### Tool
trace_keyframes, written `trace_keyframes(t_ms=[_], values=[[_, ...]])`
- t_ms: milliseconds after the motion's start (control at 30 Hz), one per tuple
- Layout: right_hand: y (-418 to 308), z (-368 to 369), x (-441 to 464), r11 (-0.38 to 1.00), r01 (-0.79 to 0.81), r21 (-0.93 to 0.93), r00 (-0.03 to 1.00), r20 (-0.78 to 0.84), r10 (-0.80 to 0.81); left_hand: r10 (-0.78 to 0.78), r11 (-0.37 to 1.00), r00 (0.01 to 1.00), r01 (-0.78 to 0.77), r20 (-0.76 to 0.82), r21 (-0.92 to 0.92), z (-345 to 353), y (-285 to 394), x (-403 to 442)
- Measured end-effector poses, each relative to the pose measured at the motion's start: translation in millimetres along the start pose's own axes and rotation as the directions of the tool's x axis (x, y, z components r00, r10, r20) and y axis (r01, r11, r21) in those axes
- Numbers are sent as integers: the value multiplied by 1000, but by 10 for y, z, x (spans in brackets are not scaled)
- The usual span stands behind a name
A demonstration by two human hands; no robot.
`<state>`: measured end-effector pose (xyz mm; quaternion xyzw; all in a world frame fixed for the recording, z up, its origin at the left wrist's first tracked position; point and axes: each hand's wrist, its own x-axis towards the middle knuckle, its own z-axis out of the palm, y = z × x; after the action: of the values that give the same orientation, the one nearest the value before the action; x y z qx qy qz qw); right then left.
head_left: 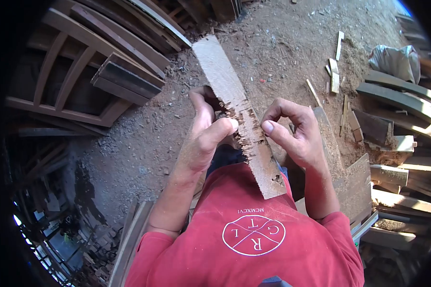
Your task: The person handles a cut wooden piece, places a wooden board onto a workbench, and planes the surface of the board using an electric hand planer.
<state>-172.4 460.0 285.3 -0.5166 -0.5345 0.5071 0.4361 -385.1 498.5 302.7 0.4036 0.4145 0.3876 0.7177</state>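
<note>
Dusty ground (292,33) lay below a partly crumbled board (249,122).
Left hand (207,138) clamped it; right hand (299,131) pinched together alongside; ragged flakes were left midway, far end whole.

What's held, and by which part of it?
A wooden board, by its splintered edge near mid-length, in the left hand; the right hand is near the opposite edge, contact unclear.

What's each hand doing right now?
Left hand: closed, holding the damaged wooden board.
Right hand: curled beside the board's edge; cannot tell whether it grips anything.
</note>
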Motion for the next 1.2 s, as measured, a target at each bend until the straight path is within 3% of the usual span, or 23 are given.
trace_keyframes(t_ms=[67, 267, 333, 400, 467, 600, 667, 700, 1000, 1200], values=[[-9, -24, 34, 1000, -8, 15, 999, 36, 8, -3, 998, 999, 0, 35, 60, -37, -15, 18], [-90, -13, 84, 999, -46, 4, 997, 65, 45, 12, 999, 998, -10, 54, -41, -7, 17, 80], [-95, -59, 99, 999, -44, -10, 996, 78, 44, 18, 1000, 994, -20, 105, 16, -80, -38, 149], [-87, -154, 119, 985, -147, 88, 989, 22, 146, 50, 999, 987, -46, 156, -29, -66, -65, 210], [-119, -251, 127, 974, -147, 172, 987, -45, 157, 224, 961, 968, -239, 113, 142, -89, -244, 285], [-100, -550, 89, 977, -167, 129, 967, -172, 188, 337, 891, 934, -357, 118, 281, -56, -688, 270], [-96, -652, 77, 980, -156, 126, 959, -217, 181, 401, 653, 873, -485, 277, 582, -21, -896, 260], [-116, -676, 79, 980, -165, 109, 952, -241, 187, 320, 694, 894, -447, 315, 565, 23, -934, 268], [-161, -757, 71, 971, -216, 100, 930, -281, 236, 406, 751, 873, -488, 272, 445, 303, -869, 360], [-178, -726, 48, 977, -204, 63, 939, -268, 213, 427, 701, 875, -481, 229, 527, 275, -845, 401]])
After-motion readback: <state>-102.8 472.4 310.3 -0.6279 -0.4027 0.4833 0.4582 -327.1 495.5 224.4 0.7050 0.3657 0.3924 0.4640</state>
